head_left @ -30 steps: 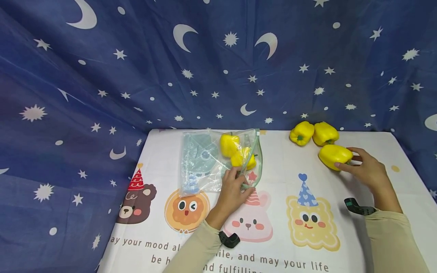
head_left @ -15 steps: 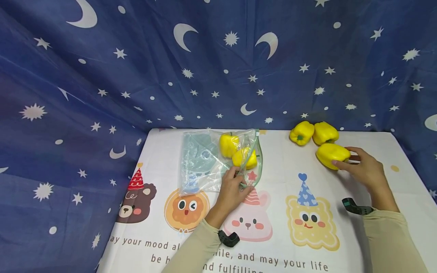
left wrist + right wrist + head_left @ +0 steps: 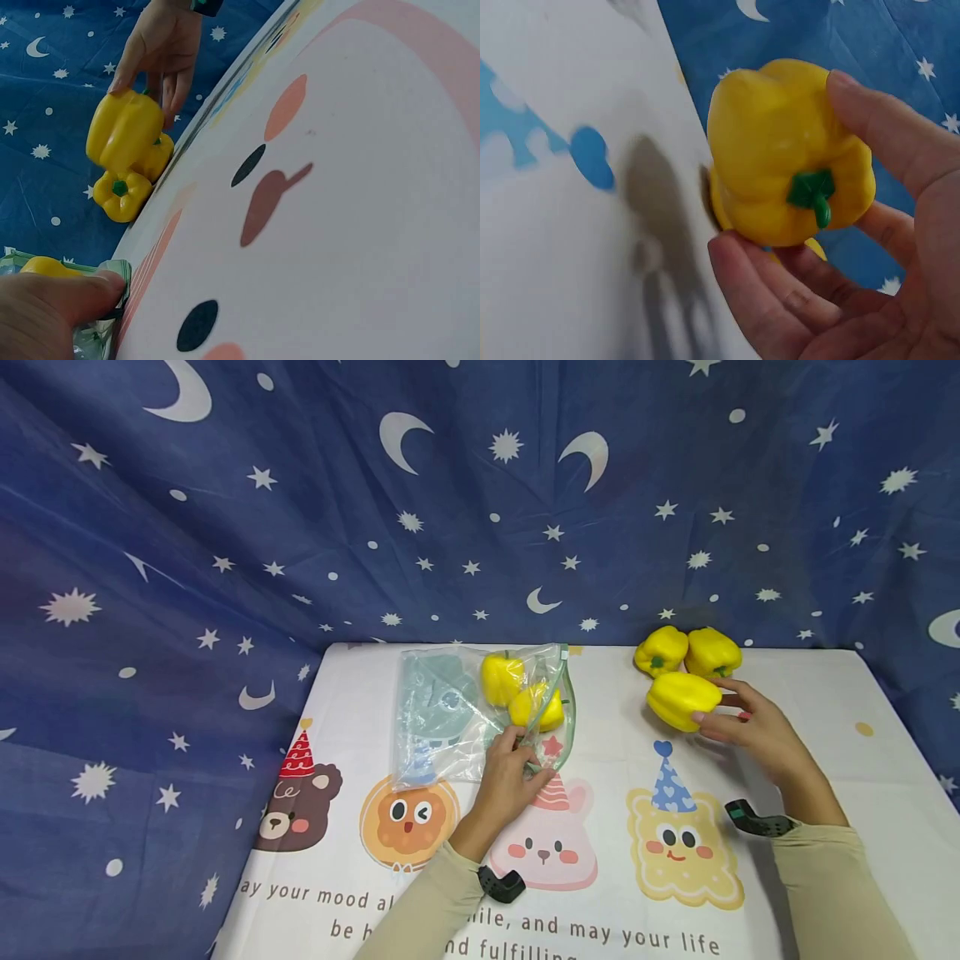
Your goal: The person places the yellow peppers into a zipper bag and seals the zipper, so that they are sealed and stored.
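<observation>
A yellow bell pepper [image 3: 684, 701] with a green stem [image 3: 814, 191] is held above the tabletop by my right hand [image 3: 761, 731], thumb on one side and fingers on the other. My left hand [image 3: 513, 781] pinches the green-edged mouth of a clear zip bag [image 3: 442, 760] lying on the table. Two more yellow bell peppers, an upper one [image 3: 502, 679] and a lower one [image 3: 538, 708], lie inside the bag near its mouth. In the left wrist view, the left thumb [image 3: 97, 289] presses on the bag's green rim.
Behind the held pepper, two yellow bell peppers [image 3: 662, 652] [image 3: 712, 652] sit side by side at the table's back edge. A white cloth [image 3: 615, 860] with cartoon figures covers the table. Blue star-patterned curtain [image 3: 450, 527] hangs along the back and left.
My right hand has lifted the bell pepper and carried it left, in front of the two peppers at the back. The left hand stays at the bag's mouth.
</observation>
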The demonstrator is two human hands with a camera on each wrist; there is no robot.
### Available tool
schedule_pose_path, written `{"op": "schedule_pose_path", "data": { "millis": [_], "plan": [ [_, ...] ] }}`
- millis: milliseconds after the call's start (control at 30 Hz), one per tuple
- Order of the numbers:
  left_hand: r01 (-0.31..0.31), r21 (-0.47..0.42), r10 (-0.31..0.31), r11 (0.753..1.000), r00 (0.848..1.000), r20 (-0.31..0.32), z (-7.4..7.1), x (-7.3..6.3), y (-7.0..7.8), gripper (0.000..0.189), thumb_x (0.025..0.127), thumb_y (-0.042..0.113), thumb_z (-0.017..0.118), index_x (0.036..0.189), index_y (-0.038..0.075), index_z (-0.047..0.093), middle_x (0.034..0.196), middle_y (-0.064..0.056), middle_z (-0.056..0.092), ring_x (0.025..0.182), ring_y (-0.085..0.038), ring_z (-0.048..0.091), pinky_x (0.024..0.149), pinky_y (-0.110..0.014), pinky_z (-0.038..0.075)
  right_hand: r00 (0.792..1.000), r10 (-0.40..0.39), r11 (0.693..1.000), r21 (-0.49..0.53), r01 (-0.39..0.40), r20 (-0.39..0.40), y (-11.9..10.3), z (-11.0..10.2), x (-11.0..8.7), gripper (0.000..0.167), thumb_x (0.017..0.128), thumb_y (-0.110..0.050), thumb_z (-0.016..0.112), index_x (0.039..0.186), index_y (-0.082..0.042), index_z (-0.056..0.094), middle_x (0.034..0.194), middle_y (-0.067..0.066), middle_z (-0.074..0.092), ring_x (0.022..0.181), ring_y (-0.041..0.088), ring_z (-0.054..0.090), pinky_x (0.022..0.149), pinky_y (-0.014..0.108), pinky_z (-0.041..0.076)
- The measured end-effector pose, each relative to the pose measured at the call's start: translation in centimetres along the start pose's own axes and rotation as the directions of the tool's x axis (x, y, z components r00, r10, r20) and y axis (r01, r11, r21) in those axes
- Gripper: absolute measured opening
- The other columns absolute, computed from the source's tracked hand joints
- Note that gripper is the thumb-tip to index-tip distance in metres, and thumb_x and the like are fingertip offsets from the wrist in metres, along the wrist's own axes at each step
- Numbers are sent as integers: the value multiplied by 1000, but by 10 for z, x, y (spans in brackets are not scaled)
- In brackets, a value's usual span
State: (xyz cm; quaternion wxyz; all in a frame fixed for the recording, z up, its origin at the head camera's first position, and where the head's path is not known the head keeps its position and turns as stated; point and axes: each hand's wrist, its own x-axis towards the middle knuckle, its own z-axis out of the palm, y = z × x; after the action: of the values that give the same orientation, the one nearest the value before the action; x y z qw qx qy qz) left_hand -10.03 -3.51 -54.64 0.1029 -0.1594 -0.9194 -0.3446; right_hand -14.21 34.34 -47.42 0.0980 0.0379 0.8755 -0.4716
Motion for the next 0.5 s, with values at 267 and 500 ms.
{"op": "schedule_pose_path", "data": {
  "millis": [267, 500],
  "plan": [
    [11, 3, -11, 1000, 1000, 13, 0, 0, 0, 28, 78, 29, 90, 75, 11, 68, 123, -1, 55, 106, -23, 56, 96, -38, 47, 996, -17, 999, 32, 14, 86, -8, 28, 5, 79, 92, -42, 75, 158, -21, 36, 156, 18, 39, 120, 26, 61, 89, 19, 53],
    [11, 13, -11, 1000, 1000, 17, -2, 0, 2, 28, 79, 29, 90, 76, 12, 69, 124, -1, 55, 107, -23, 56, 97, -37, 47, 988, -41, 998, 52, 33, 148, -19, 49, 9, 78, 92, -40, 75, 157, -20, 37, 157, 20, 40, 124, 40, 58, 96, 34, 57]
  ]
}}
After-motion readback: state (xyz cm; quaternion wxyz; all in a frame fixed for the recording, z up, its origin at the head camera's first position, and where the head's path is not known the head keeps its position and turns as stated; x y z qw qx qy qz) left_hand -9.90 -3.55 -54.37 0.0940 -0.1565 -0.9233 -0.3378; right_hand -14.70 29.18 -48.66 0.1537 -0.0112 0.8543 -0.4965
